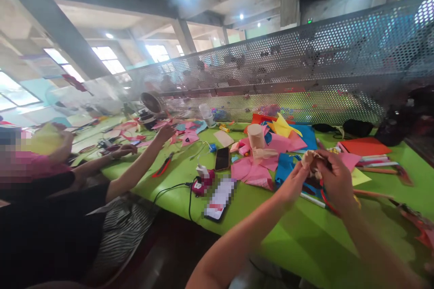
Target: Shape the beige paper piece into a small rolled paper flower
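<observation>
Above the green table (247, 216), my left hand (294, 181) and my right hand (335, 176) meet at a crumpled beige piece (311, 159), which looks like paper or cloth. Both hands have their fingers closed on it, and they partly cover it. Blue sheets (285, 169) lie just behind and left of my hands. Below them is a white stick (312, 199), with a red curved handle (328, 201) close to my right wrist. Pink sheets (251, 171) and a beige roll (256, 135) are further left.
A black phone (223, 158), a second phone (219, 198) and a magenta power socket (202, 183) with cables lie left of my arms. Red-handled pliers (163, 165) are further left, near a co-worker's arm (135, 165). A perforated metal screen (271, 72) borders the table's far side.
</observation>
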Demonstrator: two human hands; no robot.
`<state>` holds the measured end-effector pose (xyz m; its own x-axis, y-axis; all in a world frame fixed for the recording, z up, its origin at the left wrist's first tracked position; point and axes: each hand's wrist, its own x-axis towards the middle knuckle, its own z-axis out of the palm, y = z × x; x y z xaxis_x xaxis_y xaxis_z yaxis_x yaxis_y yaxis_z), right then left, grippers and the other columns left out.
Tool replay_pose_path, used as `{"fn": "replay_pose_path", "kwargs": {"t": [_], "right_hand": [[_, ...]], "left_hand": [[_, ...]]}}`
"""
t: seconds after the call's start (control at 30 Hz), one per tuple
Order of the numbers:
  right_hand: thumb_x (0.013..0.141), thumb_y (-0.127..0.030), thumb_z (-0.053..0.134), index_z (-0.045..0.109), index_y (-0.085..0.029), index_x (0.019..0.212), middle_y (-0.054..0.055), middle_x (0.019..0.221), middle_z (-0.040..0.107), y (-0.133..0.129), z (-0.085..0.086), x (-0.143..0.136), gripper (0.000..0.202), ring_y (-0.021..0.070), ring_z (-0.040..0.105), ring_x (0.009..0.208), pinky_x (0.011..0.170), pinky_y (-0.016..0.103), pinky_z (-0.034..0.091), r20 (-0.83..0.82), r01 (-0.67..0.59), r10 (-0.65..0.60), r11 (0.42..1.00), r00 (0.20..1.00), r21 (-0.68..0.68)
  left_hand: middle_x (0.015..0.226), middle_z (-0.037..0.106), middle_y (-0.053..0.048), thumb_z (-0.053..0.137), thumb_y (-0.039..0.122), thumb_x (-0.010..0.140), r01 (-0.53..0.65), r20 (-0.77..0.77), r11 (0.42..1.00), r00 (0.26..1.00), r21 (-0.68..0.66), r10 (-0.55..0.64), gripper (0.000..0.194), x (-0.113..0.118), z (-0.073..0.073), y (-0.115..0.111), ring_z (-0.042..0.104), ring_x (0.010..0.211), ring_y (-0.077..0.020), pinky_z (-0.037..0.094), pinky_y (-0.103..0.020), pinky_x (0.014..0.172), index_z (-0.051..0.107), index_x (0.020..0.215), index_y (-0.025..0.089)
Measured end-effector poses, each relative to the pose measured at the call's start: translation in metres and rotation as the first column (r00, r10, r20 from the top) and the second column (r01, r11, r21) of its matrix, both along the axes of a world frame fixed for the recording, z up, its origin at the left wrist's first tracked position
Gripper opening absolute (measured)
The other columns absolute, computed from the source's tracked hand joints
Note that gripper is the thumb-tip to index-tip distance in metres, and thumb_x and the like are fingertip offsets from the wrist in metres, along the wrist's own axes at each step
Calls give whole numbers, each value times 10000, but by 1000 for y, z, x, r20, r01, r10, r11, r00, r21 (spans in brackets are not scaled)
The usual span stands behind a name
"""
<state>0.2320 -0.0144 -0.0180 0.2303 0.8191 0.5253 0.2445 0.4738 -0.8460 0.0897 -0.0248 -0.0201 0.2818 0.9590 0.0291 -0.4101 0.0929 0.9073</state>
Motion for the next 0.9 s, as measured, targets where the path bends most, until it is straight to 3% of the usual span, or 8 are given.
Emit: {"fn": "replay_pose_path", "kwargs": {"t": [0.13,0.27,0.37,0.47,0.6,0.7,0.83,0.9], "right_hand": [[948,-279,639,761,-281,957,63,1028,773,-10,-2,-7,123,302,684,1019,939,494,527,399,-125,35,971,916,203],[1038,-299,616,689,-283,931,85,1190,746,-23,0,-19,131,331,665,1194,1022,530,523,384,-220,107,940,917,262],[1090,-338,565,679,-301,1347,110,1534,656,-18,-3,-20,283,375,584,1456,1184,606,467,342,-186,89,947,935,263],[1132,-342,475,516,-383,1652,52,1770,478,-5,-10,-16,523,403,395,1653,1331,713,260,431,-172,39,946,902,275],[1147,-358,411,374,-501,1737,-20,1807,432,-2,-23,-20,609,410,332,1694,1344,753,212,520,-195,63,960,852,203],[1140,-399,403,176,-491,1795,6,1797,452,-11,-29,-27,699,420,374,1674,1329,762,243,563,-269,142,952,814,149],[1142,-412,407,312,-473,1765,46,1818,417,-15,-21,-27,634,453,376,1664,1326,766,173,626,-150,-3,970,780,191],[1128,-426,472,409,-415,1728,103,1748,515,-15,-13,-23,604,445,469,1603,1313,734,234,627,-112,-50,970,777,217]], "left_hand": [[1160,782,-150,711,797,885,109,321,972,946,-210,-36,706,0,23,-7,742,1223,-361,604,-507,1066,715,1203,166],[1180,783,-119,778,692,872,13,478,973,873,-229,101,617,8,28,-19,712,1312,-348,547,-493,1188,726,1227,190],[1350,770,-145,846,613,792,65,452,974,891,-215,40,535,29,12,-31,607,1481,-386,430,-493,1321,775,1142,215],[1460,733,-165,839,659,751,63,396,966,917,-249,42,584,39,5,-33,496,1594,-394,327,-450,1387,798,1111,202],[1578,662,-136,752,753,816,85,490,977,871,-193,21,690,22,19,-26,453,1635,-352,340,-478,1375,752,1248,214],[1591,646,-123,816,696,800,49,483,978,874,-204,57,625,16,20,-27,454,1633,-331,328,-437,1375,758,1191,212],[1402,744,-157,893,501,736,18,422,966,901,-258,96,448,21,4,-29,540,1547,-360,371,-400,1337,780,1027,179],[1249,783,-161,882,423,729,-59,428,951,883,-302,191,380,15,1,-26,635,1426,-369,448,-412,1265,768,987,167]]}}
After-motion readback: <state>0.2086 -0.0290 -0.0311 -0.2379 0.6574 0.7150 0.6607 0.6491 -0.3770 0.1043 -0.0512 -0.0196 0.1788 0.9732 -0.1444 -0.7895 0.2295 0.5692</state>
